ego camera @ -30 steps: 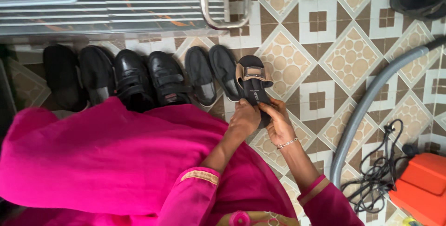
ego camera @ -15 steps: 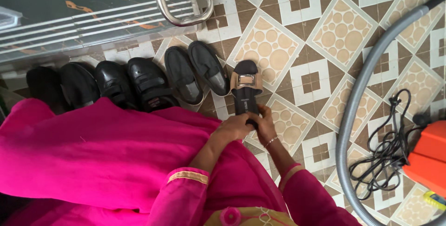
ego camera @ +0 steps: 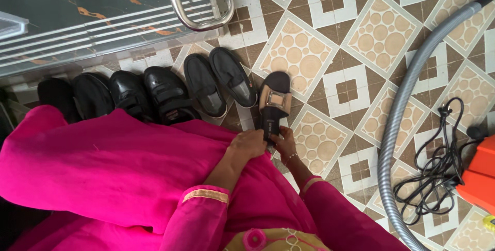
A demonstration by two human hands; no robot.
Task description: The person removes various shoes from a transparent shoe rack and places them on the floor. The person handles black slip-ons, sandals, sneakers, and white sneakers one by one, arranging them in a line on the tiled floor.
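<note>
Already six black shoes [ego camera: 154, 93] line the tiled floor [ego camera: 330, 29] below the step at eleven o'clock, and both the left hand [ego camera: 249, 144] and right hand [ego camera: 284, 141] clamp the heel of a buckled brown-and-black sandal [ego camera: 273, 101] resting at the row's three-o'clock end, its mate not visible
</note>
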